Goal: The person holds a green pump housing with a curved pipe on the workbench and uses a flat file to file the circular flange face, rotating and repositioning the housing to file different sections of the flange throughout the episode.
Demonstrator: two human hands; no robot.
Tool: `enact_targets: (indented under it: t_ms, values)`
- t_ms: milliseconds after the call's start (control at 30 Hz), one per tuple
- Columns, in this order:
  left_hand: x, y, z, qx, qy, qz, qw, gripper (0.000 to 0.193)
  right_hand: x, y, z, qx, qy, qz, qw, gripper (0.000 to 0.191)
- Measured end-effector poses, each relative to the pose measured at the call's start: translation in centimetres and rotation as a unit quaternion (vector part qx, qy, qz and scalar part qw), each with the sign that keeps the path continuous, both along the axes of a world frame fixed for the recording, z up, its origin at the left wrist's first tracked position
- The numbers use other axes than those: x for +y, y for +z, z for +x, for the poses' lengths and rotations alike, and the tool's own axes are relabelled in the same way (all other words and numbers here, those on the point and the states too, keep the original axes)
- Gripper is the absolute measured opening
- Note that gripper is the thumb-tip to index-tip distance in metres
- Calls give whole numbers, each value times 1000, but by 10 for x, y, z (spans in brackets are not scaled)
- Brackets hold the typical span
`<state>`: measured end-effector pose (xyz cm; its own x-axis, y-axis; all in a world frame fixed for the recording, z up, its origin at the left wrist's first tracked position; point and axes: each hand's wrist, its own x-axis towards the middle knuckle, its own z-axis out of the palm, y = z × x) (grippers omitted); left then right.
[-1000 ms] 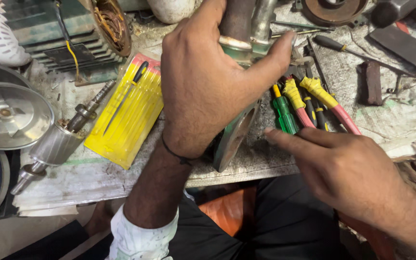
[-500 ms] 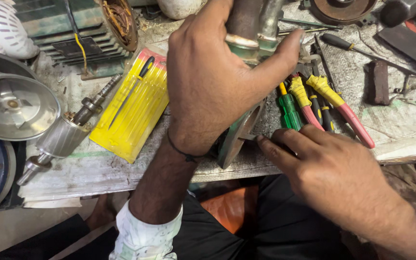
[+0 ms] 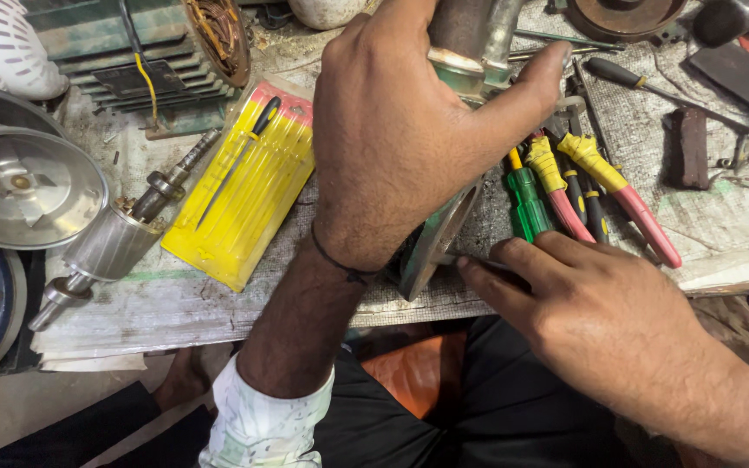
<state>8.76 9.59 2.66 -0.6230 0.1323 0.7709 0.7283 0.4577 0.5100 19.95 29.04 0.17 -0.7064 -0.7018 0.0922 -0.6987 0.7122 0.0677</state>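
While cluttered, paper-covered workbench [image 3: 175, 303], left hand [image 3: 392, 139] gripping metal housing [image 3: 470, 35], pliers [image 3: 600, 186] nearby

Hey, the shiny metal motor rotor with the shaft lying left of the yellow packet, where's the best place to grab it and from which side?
Probably the smooth silver drum of the metal motor rotor, taken from above with fingers across its width. It lies tilted on the paper-covered bench, thin shaft ends poking out both ways, so the thick middle looks like the balance point. The round steel cover crowds its left, the yellow packet its right.
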Motion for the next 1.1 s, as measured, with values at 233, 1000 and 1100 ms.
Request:
enact_targets:
  t_ms: [233,1000,1100]
  values:
    - [0,2,0,4,12,-9,1000,44,-4,2,12,-22,-45,3,999,63]
    - [-1,3,2,-17,1,11,1000,42,82,-44,-11,-292,-118,-642,699,40]
    - [-1,3,2,-21,15,6,1000,44,66,-52,2,-195,-102,-617,756,33]
